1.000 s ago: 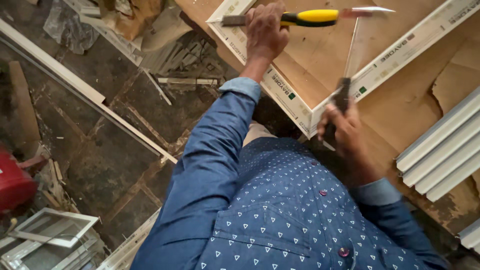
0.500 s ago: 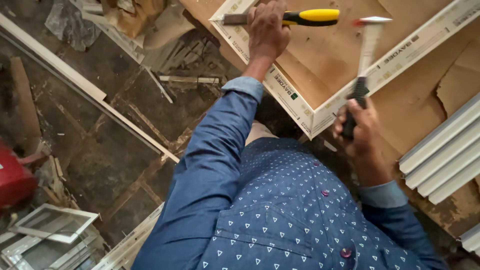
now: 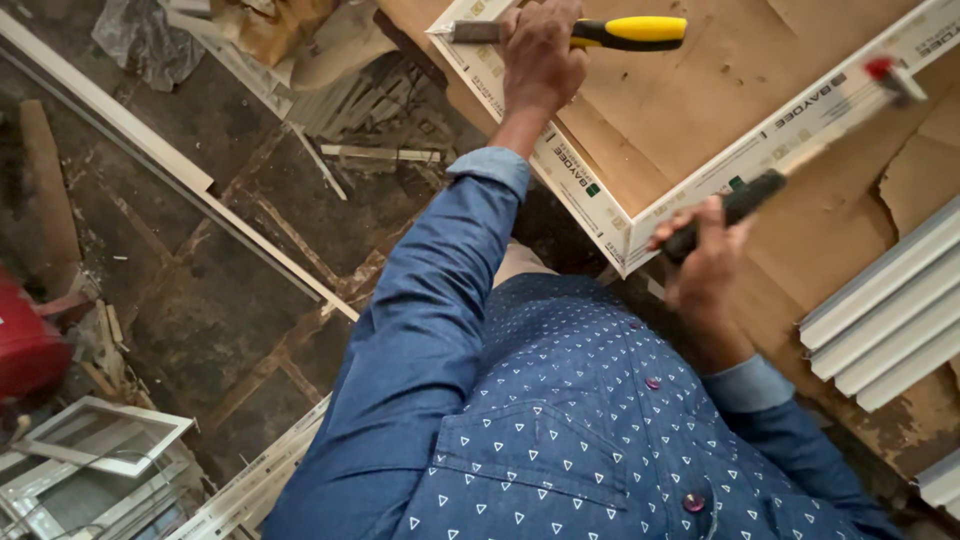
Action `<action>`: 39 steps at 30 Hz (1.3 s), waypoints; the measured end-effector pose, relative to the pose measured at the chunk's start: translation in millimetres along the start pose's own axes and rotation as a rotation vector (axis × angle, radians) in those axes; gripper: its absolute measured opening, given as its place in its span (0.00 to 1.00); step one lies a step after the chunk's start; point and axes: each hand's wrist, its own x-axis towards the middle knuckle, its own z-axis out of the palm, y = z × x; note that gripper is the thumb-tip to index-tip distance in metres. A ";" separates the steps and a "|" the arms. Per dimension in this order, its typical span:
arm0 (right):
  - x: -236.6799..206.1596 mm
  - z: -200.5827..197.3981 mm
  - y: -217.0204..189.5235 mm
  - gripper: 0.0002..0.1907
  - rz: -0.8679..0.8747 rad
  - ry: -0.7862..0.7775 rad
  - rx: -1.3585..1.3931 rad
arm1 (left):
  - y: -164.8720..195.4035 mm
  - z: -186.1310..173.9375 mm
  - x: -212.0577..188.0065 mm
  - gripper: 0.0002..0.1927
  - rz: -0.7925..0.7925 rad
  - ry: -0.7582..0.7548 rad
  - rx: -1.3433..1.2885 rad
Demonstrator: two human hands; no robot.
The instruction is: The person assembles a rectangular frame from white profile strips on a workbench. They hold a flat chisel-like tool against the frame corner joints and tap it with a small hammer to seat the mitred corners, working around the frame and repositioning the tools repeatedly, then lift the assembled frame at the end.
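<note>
My left hand (image 3: 540, 55) grips a chisel with a yellow handle (image 3: 630, 32). Its metal blade lies against the far corner of a white plastic window frame (image 3: 570, 170). The frame rests on a brown board (image 3: 700, 100). My right hand (image 3: 705, 255) is closed around the black grip of a hammer (image 3: 760, 190). The hammer's motion-blurred head, with a red mark, is raised to the right over the frame's other rail. Blue patterned sleeves cover both of my arms.
Several white ribbed profiles (image 3: 890, 320) are stacked on the board at the right. On the dirty floor lie a long white strip (image 3: 150, 150), wood scraps, a small white window frame (image 3: 100, 440) and a red object (image 3: 25, 340).
The hammer head was up near the chisel, then swung away and to the right. My left hand and the chisel stay at the frame's corner.
</note>
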 end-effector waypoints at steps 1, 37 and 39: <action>0.1 0.5 -2.6 0.11 0.007 -0.007 -0.046 | -0.2 0.4 0.2 0.14 0.003 -0.003 -0.001; 0.5 9.0 -8.3 0.12 0.260 -0.141 -0.025 | -2.9 -3.6 2.3 0.16 -0.075 0.031 0.074; -1.7 13.3 -7.9 0.11 0.101 -0.012 0.109 | -2.2 -1.9 1.7 0.16 -0.058 0.076 0.074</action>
